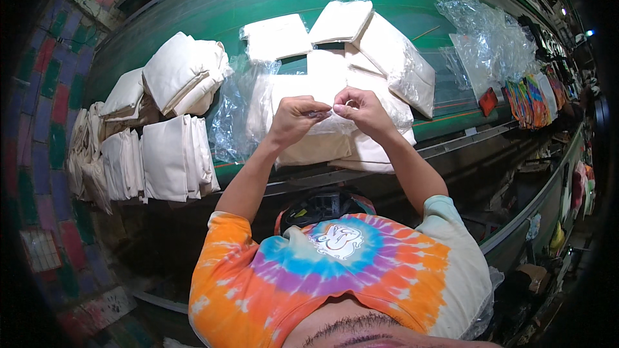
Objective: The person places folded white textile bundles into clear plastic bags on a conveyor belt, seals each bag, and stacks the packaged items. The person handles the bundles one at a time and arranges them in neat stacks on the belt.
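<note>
My left hand point(298, 118) and my right hand point(362, 111) meet fingertip to fingertip over a pile of cream fabric. Both are closed in a pinch, thumbs against forefingers. Whatever lies between the fingertips is too small to make out. Directly beneath them is a folded cream cloth in clear plastic point(332, 124). More cream folded bundles point(314, 148) stick out below my wrists, partly hidden by my hands. Beyond my fingers, a bagged bundle point(403, 64) leans at the right, next to another wrapped bundle point(342, 20) and a flat one point(277, 37).
Stacks of folded cream cloth point(174, 158) stand on the left of the green table point(219, 16). Loose clear bags point(235, 113) lie between stacks and pile. At the right are crumpled clear bags point(493, 38), a small red item point(488, 101) and colourful tie-dye cloths point(529, 100).
</note>
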